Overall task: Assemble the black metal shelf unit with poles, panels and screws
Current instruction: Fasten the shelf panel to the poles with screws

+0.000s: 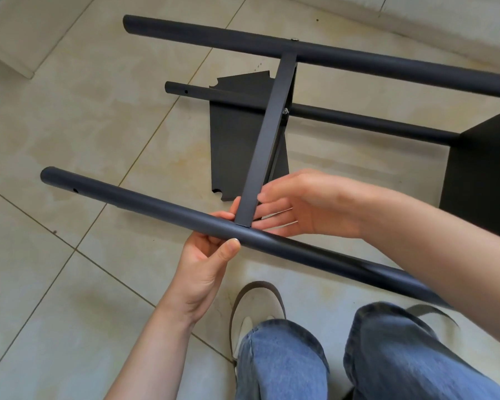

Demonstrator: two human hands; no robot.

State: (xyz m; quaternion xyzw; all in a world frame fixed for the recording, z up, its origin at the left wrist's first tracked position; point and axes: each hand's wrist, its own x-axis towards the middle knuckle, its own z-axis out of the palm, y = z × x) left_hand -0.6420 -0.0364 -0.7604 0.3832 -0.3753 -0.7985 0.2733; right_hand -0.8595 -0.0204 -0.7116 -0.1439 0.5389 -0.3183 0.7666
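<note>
The black shelf unit lies on its side on the tiled floor. A near pole (pixel 145 202) runs from left to lower right. My left hand (pixel 205 258) grips it from below, thumb on top, right where a panel edge (pixel 267 137) meets it. My right hand (pixel 298 206) holds the panel's lower end, fingers pressed behind it at the joint. The panel runs up to a far pole (pixel 214 34), fixed there by a screw (pixel 294 39). A middle pole (pixel 358 121) carries another screw (pixel 285 111). Whether my right fingers hold a screw is hidden.
A loose black panel (pixel 237 145) with notched corners lies on the floor under the frame. Another fitted panel (pixel 485 174) stands at the right edge. My legs in blue jeans (pixel 283 362) and a slipper (pixel 257 307) are at the bottom. A white ledge (pixel 9 56) sits top left.
</note>
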